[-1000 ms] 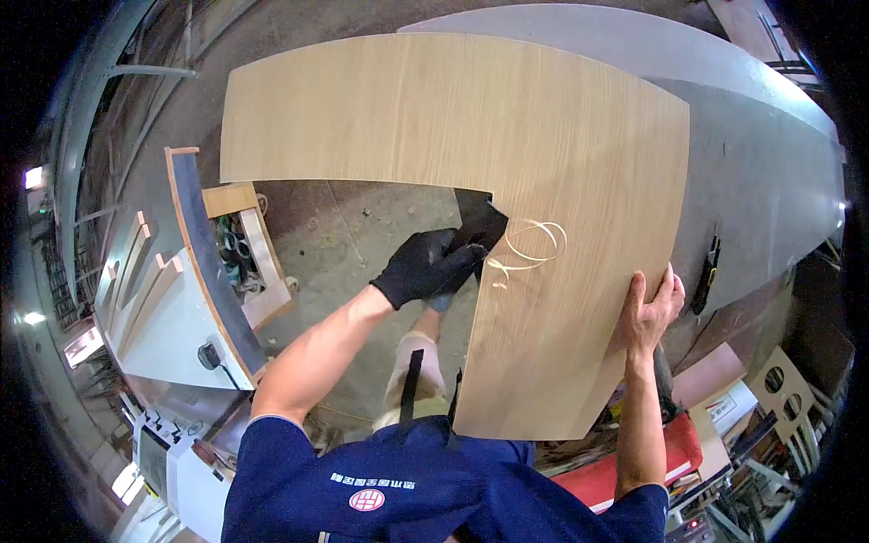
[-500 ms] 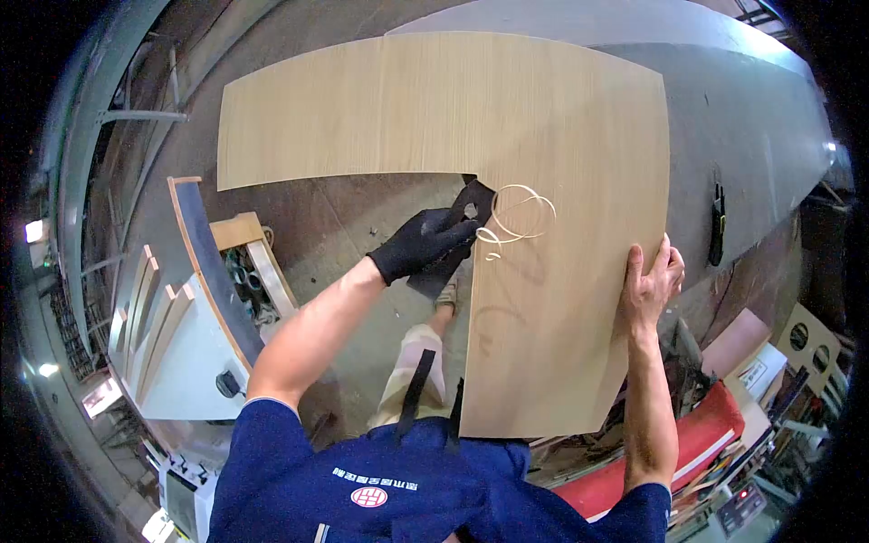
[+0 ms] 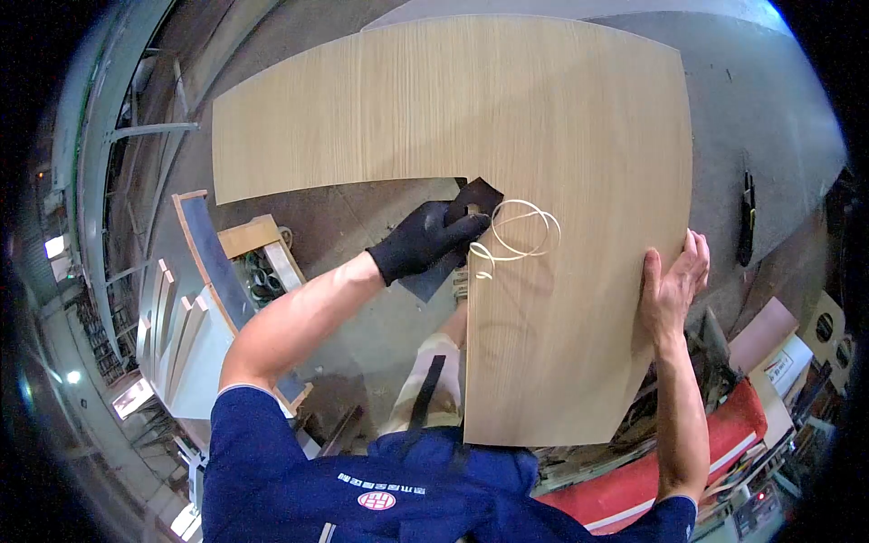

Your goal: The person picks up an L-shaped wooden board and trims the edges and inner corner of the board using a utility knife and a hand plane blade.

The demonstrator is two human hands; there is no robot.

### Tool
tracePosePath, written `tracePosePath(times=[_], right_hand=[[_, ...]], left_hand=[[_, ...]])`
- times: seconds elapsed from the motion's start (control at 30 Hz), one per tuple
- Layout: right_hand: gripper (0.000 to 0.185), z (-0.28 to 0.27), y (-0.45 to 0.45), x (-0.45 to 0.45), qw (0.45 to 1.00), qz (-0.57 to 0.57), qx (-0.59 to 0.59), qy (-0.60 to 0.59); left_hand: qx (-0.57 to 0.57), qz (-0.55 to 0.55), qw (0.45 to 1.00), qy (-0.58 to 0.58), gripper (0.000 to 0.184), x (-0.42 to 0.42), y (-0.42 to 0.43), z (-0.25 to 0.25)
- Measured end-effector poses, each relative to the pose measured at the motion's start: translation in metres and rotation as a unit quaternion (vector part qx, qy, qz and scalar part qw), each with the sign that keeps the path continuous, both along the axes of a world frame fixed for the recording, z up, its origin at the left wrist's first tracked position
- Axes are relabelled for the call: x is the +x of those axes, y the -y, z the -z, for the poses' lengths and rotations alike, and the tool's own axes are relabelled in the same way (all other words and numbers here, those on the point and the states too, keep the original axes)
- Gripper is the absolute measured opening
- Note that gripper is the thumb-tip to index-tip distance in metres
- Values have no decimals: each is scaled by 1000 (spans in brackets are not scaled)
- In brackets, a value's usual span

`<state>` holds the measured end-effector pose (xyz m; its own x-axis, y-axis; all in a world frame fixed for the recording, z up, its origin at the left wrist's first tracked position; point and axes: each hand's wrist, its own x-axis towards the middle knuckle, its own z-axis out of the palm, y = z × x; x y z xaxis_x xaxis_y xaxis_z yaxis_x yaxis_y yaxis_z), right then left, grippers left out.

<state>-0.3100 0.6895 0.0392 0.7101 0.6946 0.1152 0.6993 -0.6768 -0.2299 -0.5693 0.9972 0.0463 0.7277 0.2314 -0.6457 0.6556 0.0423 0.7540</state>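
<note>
An L-shaped wood-grain panel (image 3: 561,136) lies in front of me. My left hand (image 3: 421,242), in a black glove, is closed round a dark flat sheet (image 3: 480,195) at the panel's inner corner; the sheet's lower part hangs below the hand. Beside those fingers a thin pale curled strip (image 3: 527,253) rests over the panel. My bare right hand (image 3: 674,285) lies on the panel's right edge, thumb on top and apart from the fingers.
A black and yellow cutter (image 3: 747,217) lies on a grey surface (image 3: 769,118) at the right. Wooden strips (image 3: 181,335) stand on a white board at the left. A red padded object (image 3: 724,430) and stacked boards are at the lower right.
The panel's right edge and my right hand first shifted left, then back right in the view. My left hand keeps hold of the dark sheet at the corner. The curled strip has changed shape slightly.
</note>
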Motion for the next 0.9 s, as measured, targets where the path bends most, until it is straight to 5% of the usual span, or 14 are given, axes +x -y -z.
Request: tracePosePath(times=[0.1,0.2,0.23,0.33,0.73,0.9], right_hand=[[74,-1,-4,-2,1000,9,0,-3],[73,-2,-6,-5,1000,16,-7,-5],[73,-2,-5,-6,1000,17,-7,-12],[71,0,-1,-2,1000,27,-8,-9],[85,-12,28,-12,998,-4,58,-30],[90,-24,152,-143,966,255,23,-29]], left_hand=[[-15,-55,998,19,41,1,13,10],[175,-132,974,64,44,10,45,16],[232,-94,965,-81,50,17,56,4],[186,-176,967,0,66,17,62,15],[90,-88,992,33,51,-26,69,-3],[102,-50,993,10,53,-21,62,-9]])
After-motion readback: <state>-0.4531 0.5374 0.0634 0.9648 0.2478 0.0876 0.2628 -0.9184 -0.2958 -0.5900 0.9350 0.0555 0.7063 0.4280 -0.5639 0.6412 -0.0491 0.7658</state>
